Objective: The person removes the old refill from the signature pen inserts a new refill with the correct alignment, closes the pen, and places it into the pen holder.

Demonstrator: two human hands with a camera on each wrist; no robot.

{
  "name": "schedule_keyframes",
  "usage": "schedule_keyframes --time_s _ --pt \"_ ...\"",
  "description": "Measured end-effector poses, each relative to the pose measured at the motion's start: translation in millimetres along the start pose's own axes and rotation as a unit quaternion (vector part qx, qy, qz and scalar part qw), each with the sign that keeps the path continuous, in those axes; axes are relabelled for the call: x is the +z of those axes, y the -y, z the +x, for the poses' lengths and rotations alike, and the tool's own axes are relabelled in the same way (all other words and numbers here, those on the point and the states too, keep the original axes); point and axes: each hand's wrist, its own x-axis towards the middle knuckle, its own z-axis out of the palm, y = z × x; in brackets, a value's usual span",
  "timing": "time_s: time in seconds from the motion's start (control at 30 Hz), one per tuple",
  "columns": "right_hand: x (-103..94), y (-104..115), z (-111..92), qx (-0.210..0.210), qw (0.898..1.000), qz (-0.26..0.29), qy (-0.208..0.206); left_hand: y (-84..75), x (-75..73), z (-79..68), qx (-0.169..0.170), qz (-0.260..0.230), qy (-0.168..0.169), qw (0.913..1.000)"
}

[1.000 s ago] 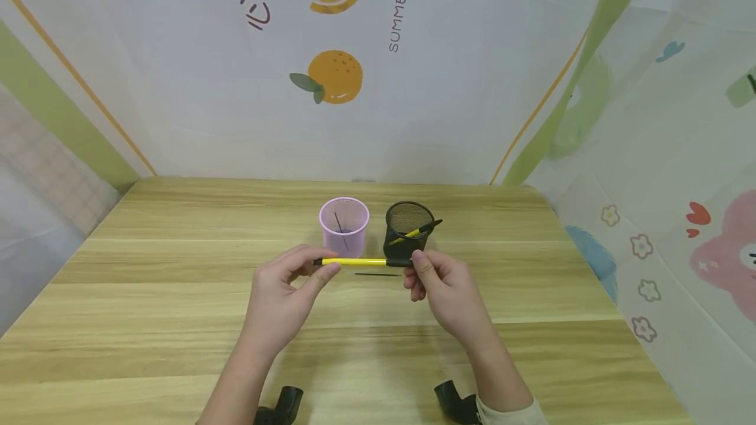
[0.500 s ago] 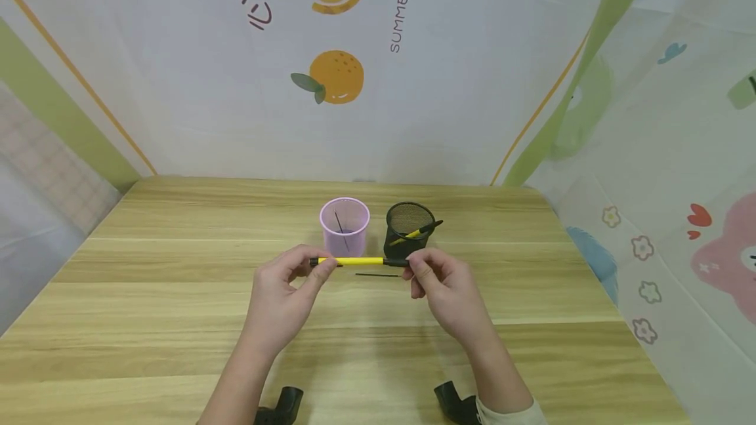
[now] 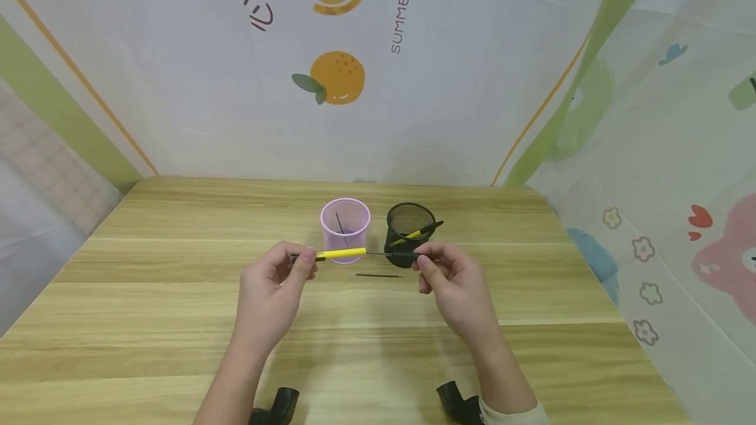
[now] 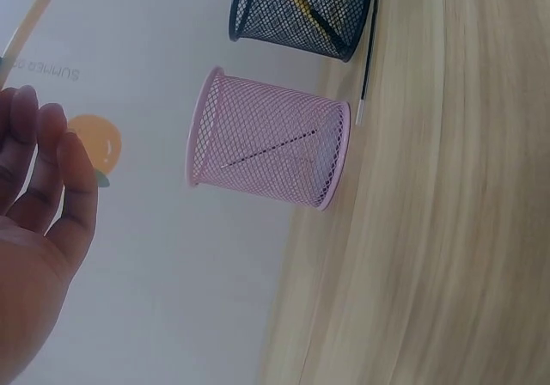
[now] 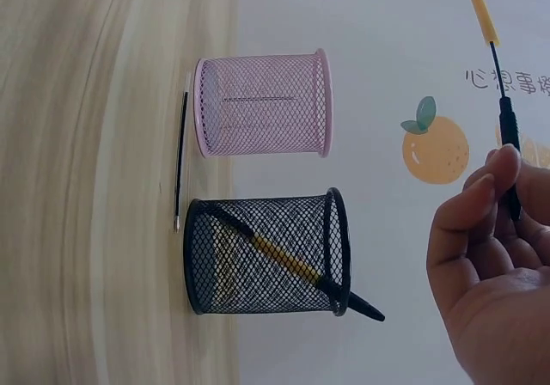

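Note:
My left hand [image 3: 268,294] pinches the yellow pen barrel [image 3: 345,252] near its dark end, above the table. Opposite it, my right hand [image 3: 455,284] pinches the black grip section [image 3: 404,255] of the same pen. Between the two parts a thin dark refill [image 3: 378,254] shows, bridging the gap. In the right wrist view the refill [image 5: 498,69] runs from the black grip into the yellow barrel [image 5: 479,9]. The left wrist view shows the fingers of the left hand [image 4: 39,204] and only part of the barrel [image 4: 30,28].
A pink mesh pen cup [image 3: 345,218] holds a thin refill [image 4: 266,149]. To its right, a black mesh pen cup [image 3: 410,218] holds a yellow and black pen [image 5: 288,260]. Another refill [image 3: 378,275] lies on the table before them. Black curved pieces [image 3: 451,402] stand at the near edge.
The pen has come apart: the left hand has drawn the yellow barrel leftward, away from the black grip section, exposing the refill. The right hand has shifted slightly right.

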Motion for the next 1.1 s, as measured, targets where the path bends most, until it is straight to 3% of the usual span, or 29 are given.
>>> schedule_keyframes --time_s 1.1 --pt "-6.6 -2.9 0.0 0.009 0.997 0.076 0.002 -2.1 -9.7 -0.8 -0.016 -0.047 -0.026 0.9984"
